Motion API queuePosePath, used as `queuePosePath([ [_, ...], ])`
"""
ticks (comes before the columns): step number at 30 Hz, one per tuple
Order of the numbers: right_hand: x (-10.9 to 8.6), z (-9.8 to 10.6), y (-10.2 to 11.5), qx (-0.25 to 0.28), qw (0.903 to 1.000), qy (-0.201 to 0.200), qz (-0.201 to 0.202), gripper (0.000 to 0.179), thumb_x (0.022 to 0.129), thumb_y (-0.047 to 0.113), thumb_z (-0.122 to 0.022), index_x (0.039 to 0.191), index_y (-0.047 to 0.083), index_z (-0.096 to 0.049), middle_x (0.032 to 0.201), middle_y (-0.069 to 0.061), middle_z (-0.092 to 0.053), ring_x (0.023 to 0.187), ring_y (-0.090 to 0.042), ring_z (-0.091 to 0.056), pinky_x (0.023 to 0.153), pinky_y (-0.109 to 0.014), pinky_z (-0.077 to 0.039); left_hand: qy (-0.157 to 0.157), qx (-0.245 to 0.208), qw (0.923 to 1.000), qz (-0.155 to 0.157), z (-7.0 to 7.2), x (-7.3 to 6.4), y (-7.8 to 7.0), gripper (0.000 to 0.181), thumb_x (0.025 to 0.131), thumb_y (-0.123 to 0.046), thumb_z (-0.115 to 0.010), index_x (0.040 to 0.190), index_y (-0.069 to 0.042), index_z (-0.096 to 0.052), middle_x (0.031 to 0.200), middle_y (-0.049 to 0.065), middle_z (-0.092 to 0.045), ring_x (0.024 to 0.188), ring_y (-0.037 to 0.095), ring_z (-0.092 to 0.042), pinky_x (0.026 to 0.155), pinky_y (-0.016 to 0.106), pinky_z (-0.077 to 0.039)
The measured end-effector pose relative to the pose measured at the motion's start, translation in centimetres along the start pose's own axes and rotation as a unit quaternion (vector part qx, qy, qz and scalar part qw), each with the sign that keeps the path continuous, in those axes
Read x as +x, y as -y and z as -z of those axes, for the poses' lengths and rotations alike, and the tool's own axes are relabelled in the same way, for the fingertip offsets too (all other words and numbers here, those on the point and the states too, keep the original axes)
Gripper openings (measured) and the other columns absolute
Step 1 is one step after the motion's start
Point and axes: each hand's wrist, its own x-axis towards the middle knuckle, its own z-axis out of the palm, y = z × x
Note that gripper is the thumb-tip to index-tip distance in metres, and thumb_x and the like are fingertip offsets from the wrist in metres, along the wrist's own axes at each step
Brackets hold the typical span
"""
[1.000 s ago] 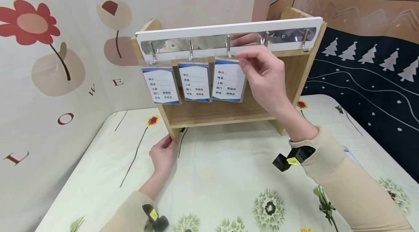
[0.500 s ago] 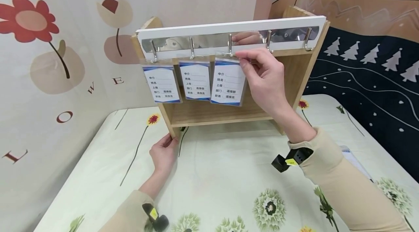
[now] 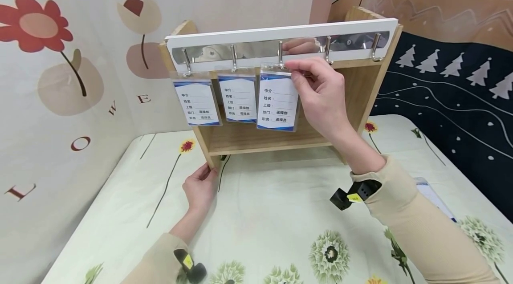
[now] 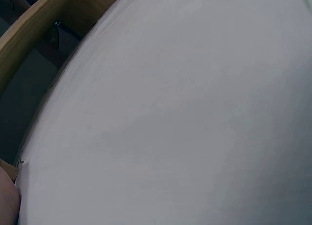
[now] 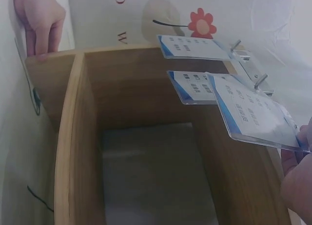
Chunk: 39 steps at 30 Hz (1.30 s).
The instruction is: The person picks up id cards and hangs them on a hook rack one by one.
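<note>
My right hand (image 3: 320,97) pinches the top right corner of a clear-sleeved name badge (image 3: 277,102) between thumb and forefinger. The badge's top edge is right at the tip of the middle hook (image 3: 281,54). In the right wrist view that badge (image 5: 253,110) tilts out from the rack. Two more badges, the left one (image 3: 198,103) and the second one (image 3: 238,99), hang from the two hooks to the left. Low on the left, my left hand (image 3: 200,188) grips the bottom front corner of the wooden shelf (image 3: 264,144); its fingertips are partly hidden behind the wood.
A white hook rail (image 3: 256,34) with a mirrored strip runs along the shelf's top front. Two hooks at its right carry no badge, including the end hook (image 3: 376,48). Another badge (image 3: 434,197) lies on the flowered tablecloth (image 3: 264,213), partly behind the right sleeve.
The badge in my right hand has shifted slightly left and its lower edge tilts out toward me. More of the badge on the tablecloth shows past the right sleeve. The left hand keeps its place.
</note>
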Motion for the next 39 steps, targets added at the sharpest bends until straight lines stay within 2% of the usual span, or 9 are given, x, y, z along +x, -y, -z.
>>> queuePosePath([
  [7,0.2,-0.1,0.1,0.006,0.9998,-0.005,-0.016,0.019,0.100,-0.003,-0.061,0.115,-0.006,-0.072,0.110,-0.013,-0.068,0.087,-0.014,-0.060,0.071,-0.019,-0.048,-0.001,0.008,1.0000,-0.006,0.1,-0.1,-0.1,0.035,0.096,-0.006,-0.067,0.130,0.002,-0.067,0.121,0.020,-0.070,0.110,0.032,-0.071,0.084,0.016,-0.055],
  [14,0.3,-0.3,0.3,0.012,0.9961,-0.006,-0.087,0.021,0.101,0.001,-0.062,0.117,-0.002,-0.074,0.111,-0.009,-0.070,0.082,-0.014,-0.057,0.068,-0.019,-0.045,0.006,0.006,1.0000,0.000,0.2,-0.1,-0.2,0.036,0.097,-0.008,-0.067,0.132,0.001,-0.066,0.123,0.019,-0.069,0.113,0.031,-0.069,0.087,0.021,-0.056],
  [18,0.4,-0.5,0.0,0.035,0.9918,-0.006,-0.123,0.021,0.100,-0.001,-0.062,0.117,-0.004,-0.074,0.112,-0.010,-0.072,0.082,-0.013,-0.056,0.068,-0.019,-0.045,0.005,0.011,0.9999,-0.001,0.3,-0.1,-0.2,0.036,0.097,-0.008,-0.067,0.132,0.001,-0.066,0.123,0.019,-0.070,0.113,0.030,-0.069,0.086,0.016,-0.055],
  [21,0.3,-0.5,-0.3,0.040,0.9905,-0.006,-0.131,0.020,0.100,-0.003,-0.061,0.116,-0.005,-0.074,0.112,-0.010,-0.071,0.081,-0.013,-0.055,0.067,-0.020,-0.045,0.005,0.013,0.9999,-0.001,0.2,-0.2,-0.2,0.036,0.096,-0.008,-0.067,0.131,0.001,-0.067,0.123,0.019,-0.070,0.112,0.030,-0.070,0.084,0.014,-0.054],
  [26,0.3,-0.6,-0.5,0.019,0.9946,-0.014,-0.101,0.021,0.099,-0.005,-0.061,0.115,-0.005,-0.074,0.109,-0.010,-0.070,0.081,-0.013,-0.054,0.068,-0.021,-0.044,0.005,0.009,0.9999,-0.004,0.1,-0.1,0.0,0.036,0.096,-0.007,-0.067,0.130,0.001,-0.067,0.123,0.020,-0.070,0.112,0.031,-0.070,0.084,0.015,-0.055],
  [30,0.0,-0.8,-0.7,-0.002,0.9973,-0.011,-0.072,0.023,0.098,-0.008,-0.059,0.117,-0.005,-0.072,0.110,-0.011,-0.066,0.088,-0.013,-0.056,0.073,-0.019,-0.048,0.001,0.005,1.0000,-0.008,0.1,-0.1,0.1,0.035,0.095,-0.006,-0.066,0.129,0.002,-0.067,0.121,0.020,-0.070,0.111,0.031,-0.070,0.083,0.015,-0.055],
  [34,-0.7,-0.9,-0.8,-0.026,0.9980,-0.005,-0.058,0.025,0.096,-0.010,-0.059,0.119,-0.005,-0.069,0.113,-0.013,-0.061,0.093,-0.017,-0.057,0.077,-0.020,-0.051,-0.003,0.009,0.9999,-0.013,0.0,0.0,0.1,0.035,0.095,-0.006,-0.067,0.129,0.002,-0.068,0.120,0.020,-0.070,0.110,0.032,-0.070,0.084,0.018,-0.056],
  [39,-1.9,-0.5,-0.9,-0.074,0.9965,-0.018,-0.035,0.025,0.094,-0.006,-0.061,0.118,-0.003,-0.069,0.117,-0.015,-0.056,0.098,-0.018,-0.054,0.082,-0.024,-0.049,-0.004,0.010,0.9999,-0.013,0.0,-0.1,0.0,0.035,0.095,-0.007,-0.067,0.129,0.002,-0.068,0.120,0.021,-0.070,0.110,0.031,-0.070,0.085,0.022,-0.057],
])
